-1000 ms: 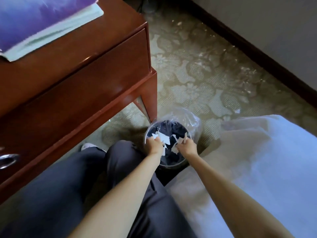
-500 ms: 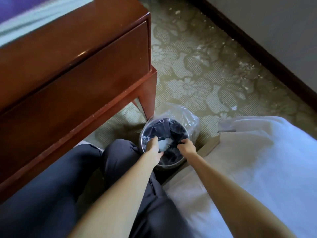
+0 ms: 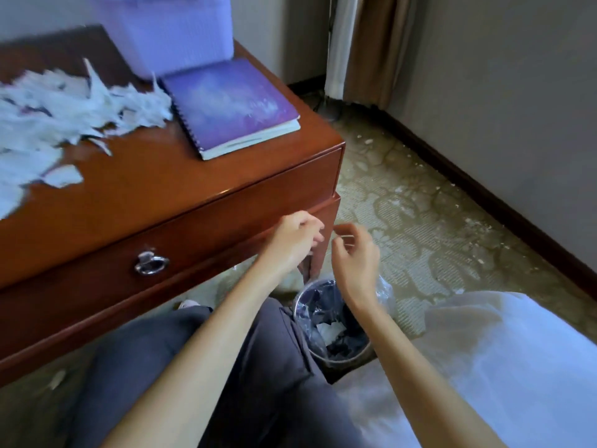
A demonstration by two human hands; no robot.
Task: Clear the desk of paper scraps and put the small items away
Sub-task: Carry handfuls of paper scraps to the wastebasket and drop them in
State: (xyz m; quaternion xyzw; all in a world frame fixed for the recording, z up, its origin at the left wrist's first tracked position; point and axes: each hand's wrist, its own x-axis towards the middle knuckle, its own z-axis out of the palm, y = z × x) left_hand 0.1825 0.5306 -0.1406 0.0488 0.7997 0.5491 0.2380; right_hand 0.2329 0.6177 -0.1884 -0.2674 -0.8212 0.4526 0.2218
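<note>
A heap of torn white paper scraps (image 3: 58, 111) covers the left of the brown wooden desk (image 3: 155, 185). On the floor by the desk's leg stands a small round bin (image 3: 332, 321) lined with clear plastic, with white scraps at its bottom. My left hand (image 3: 298, 239) hangs in front of the desk's drawer edge, fingers loosely curled, holding nothing. My right hand (image 3: 355, 253) is raised above the bin, fingers apart and empty. Both hands are about level with the drawer front.
A purple spiral notebook (image 3: 231, 105) lies at the desk's right end, with a pale lilac box (image 3: 168, 30) behind it. The drawer has a metal ring pull (image 3: 151, 264). A white bed (image 3: 500, 367) is at my right; small scraps dot the patterned carpet (image 3: 403, 221).
Both hands have come up out of the bin, empty, leaving the scraps in it. The view has lifted from the floor to the desktop.
</note>
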